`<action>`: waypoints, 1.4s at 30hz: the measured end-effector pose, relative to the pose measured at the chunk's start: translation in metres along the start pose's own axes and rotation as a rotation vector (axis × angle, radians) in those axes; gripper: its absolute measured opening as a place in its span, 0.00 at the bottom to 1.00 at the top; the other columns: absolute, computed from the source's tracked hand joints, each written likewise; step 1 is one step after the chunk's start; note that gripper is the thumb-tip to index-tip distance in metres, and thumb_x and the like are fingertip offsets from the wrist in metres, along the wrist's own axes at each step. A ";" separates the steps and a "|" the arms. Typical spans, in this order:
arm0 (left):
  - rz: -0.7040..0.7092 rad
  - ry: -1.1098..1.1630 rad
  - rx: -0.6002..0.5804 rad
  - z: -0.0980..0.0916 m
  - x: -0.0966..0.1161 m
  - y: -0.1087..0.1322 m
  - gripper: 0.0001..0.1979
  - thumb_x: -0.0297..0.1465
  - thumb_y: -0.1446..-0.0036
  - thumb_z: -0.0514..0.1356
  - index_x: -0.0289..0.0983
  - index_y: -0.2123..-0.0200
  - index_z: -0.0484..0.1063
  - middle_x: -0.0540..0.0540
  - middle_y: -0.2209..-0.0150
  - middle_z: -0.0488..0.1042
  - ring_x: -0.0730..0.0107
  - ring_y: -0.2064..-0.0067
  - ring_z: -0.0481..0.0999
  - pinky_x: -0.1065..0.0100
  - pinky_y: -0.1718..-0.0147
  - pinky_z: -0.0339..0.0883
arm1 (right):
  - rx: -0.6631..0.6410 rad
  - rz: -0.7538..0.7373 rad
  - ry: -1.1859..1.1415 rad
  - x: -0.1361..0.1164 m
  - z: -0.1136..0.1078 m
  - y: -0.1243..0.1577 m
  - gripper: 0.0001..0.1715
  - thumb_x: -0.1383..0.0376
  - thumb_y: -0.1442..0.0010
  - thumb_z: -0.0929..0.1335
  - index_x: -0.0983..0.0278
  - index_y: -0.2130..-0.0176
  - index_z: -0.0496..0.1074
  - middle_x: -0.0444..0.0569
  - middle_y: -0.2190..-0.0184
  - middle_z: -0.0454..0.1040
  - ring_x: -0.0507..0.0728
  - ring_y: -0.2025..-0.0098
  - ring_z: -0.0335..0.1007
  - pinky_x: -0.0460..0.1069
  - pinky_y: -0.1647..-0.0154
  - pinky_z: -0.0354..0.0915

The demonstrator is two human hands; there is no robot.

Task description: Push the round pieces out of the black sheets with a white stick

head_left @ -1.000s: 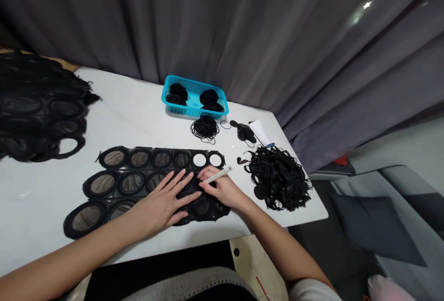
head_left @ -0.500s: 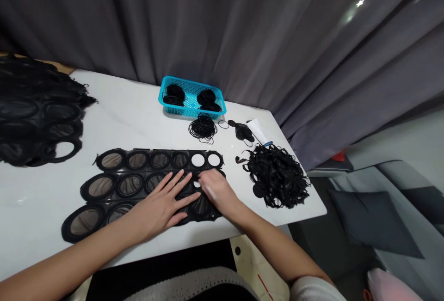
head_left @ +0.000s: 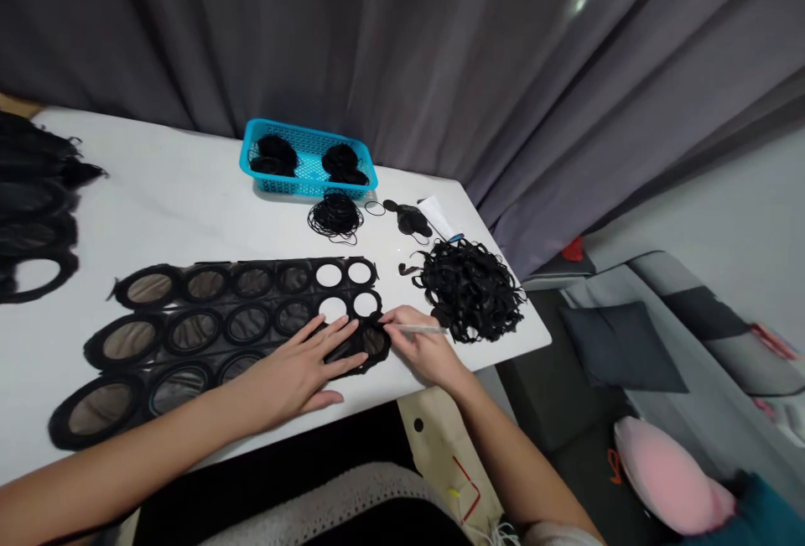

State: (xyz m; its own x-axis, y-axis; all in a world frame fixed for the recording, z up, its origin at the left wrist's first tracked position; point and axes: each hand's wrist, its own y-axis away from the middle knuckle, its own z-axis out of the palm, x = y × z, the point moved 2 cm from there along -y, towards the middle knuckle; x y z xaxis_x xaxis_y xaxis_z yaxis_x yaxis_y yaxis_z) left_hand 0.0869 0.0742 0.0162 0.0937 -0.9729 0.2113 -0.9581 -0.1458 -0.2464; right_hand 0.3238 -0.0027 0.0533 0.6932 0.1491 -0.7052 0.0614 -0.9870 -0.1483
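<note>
A black sheet (head_left: 270, 309) with rows of round rings lies on the white table, some openings filled with thin dark film and several at the right end showing white. My left hand (head_left: 302, 370) rests flat on its lower right part, fingers spread. At the right edge of the sheet, my right hand (head_left: 423, 343) pinches a thin pale stick-like tool (head_left: 415, 329); its exact kind is too small to tell. Just beyond that hand is a pile of curled black strips (head_left: 471, 290).
A blue basket (head_left: 308, 184) with black bundles stands at the back of the white table (head_left: 169, 185). Before it lie a black cord coil (head_left: 335, 216), black scraps (head_left: 412, 221) and a white tube (head_left: 438, 217). More black ringed material (head_left: 31, 231) is at left; a sofa (head_left: 679, 361) stands right.
My right hand has moved from over the rings to the sheet's right edge, uncovering white openings in the second row. My left hand remains spread on the sheet. The view has turned right.
</note>
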 end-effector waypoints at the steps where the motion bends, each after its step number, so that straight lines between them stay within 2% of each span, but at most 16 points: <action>1: 0.001 0.019 -0.007 0.001 0.001 -0.002 0.30 0.48 0.33 0.58 0.52 0.31 0.59 0.41 0.27 0.51 0.49 0.28 0.53 0.48 0.30 0.39 | -0.027 -0.015 -0.017 -0.001 0.004 0.003 0.09 0.65 0.30 0.63 0.61 0.60 0.72 0.49 0.60 0.77 0.56 0.56 0.73 0.50 0.54 0.67; 7: -0.002 0.060 -0.045 0.003 0.004 -0.002 0.31 0.47 0.34 0.59 0.56 0.30 0.56 0.42 0.25 0.40 0.42 0.27 0.48 0.43 0.31 0.40 | -0.124 0.045 -0.142 -0.001 0.010 0.009 0.04 0.67 0.33 0.66 0.61 0.61 0.71 0.49 0.54 0.72 0.55 0.53 0.71 0.49 0.53 0.66; 10: -0.010 0.056 -0.071 0.002 0.005 -0.002 0.32 0.45 0.34 0.61 0.58 0.30 0.55 0.43 0.25 0.38 0.40 0.27 0.46 0.41 0.32 0.41 | -0.175 0.041 -0.153 -0.002 0.008 0.008 0.06 0.67 0.33 0.67 0.62 0.65 0.69 0.48 0.53 0.70 0.55 0.53 0.69 0.48 0.53 0.65; 14: -0.013 0.047 -0.070 0.004 0.007 -0.002 0.32 0.45 0.34 0.60 0.58 0.30 0.54 0.44 0.24 0.38 0.41 0.26 0.44 0.41 0.31 0.39 | -0.212 0.008 -0.153 -0.004 0.007 0.005 0.08 0.67 0.34 0.68 0.62 0.68 0.67 0.48 0.53 0.69 0.55 0.53 0.68 0.48 0.52 0.64; 19: -0.005 -0.003 -0.028 0.007 0.008 0.001 0.36 0.47 0.33 0.59 0.53 0.27 0.48 0.40 0.25 0.38 0.42 0.26 0.44 0.43 0.31 0.37 | -0.224 0.019 -0.168 -0.003 0.007 0.004 0.10 0.67 0.34 0.68 0.62 0.68 0.67 0.48 0.54 0.68 0.54 0.53 0.68 0.48 0.52 0.64; 31: 0.003 -0.011 -0.050 0.003 0.008 -0.003 0.35 0.46 0.34 0.60 0.56 0.28 0.50 0.39 0.25 0.37 0.39 0.27 0.49 0.42 0.32 0.42 | -0.214 -0.025 -0.057 -0.007 0.008 0.005 0.06 0.66 0.33 0.68 0.62 0.65 0.70 0.48 0.53 0.69 0.55 0.53 0.69 0.48 0.51 0.67; 35: 0.002 0.001 -0.045 0.003 0.008 -0.002 0.35 0.44 0.34 0.61 0.55 0.29 0.51 0.39 0.25 0.36 0.40 0.27 0.48 0.43 0.32 0.41 | -0.121 -0.129 0.150 -0.012 0.028 0.016 0.04 0.68 0.33 0.66 0.62 0.62 0.71 0.53 0.51 0.72 0.59 0.49 0.68 0.53 0.48 0.69; 38: -0.004 0.018 -0.061 0.005 0.008 -0.002 0.34 0.44 0.34 0.61 0.56 0.29 0.52 0.39 0.25 0.35 0.41 0.27 0.47 0.41 0.32 0.41 | 0.028 -0.165 0.252 -0.003 0.035 0.019 0.10 0.71 0.32 0.63 0.62 0.59 0.73 0.56 0.54 0.75 0.62 0.51 0.69 0.57 0.49 0.70; 40: -0.014 0.030 -0.071 0.005 0.008 -0.003 0.33 0.44 0.34 0.61 0.57 0.30 0.54 0.41 0.24 0.35 0.40 0.26 0.46 0.40 0.32 0.41 | 0.218 -0.067 0.219 0.010 0.022 0.014 0.12 0.70 0.31 0.61 0.62 0.59 0.73 0.55 0.58 0.77 0.61 0.55 0.72 0.56 0.51 0.70; 42: -0.009 0.040 -0.081 0.002 0.008 -0.002 0.32 0.44 0.34 0.61 0.58 0.30 0.55 0.42 0.24 0.36 0.40 0.26 0.45 0.40 0.32 0.41 | 0.431 0.088 0.168 0.025 0.000 0.006 0.13 0.66 0.29 0.60 0.63 0.59 0.73 0.53 0.61 0.77 0.59 0.58 0.73 0.54 0.53 0.70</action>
State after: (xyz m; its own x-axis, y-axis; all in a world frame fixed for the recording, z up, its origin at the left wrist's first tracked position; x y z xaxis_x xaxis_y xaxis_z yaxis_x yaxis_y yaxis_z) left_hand 0.0899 0.0664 0.0162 0.0930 -0.9635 0.2509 -0.9762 -0.1378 -0.1672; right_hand 0.3415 -0.0051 0.0353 0.7914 0.0189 -0.6110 -0.2823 -0.8752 -0.3928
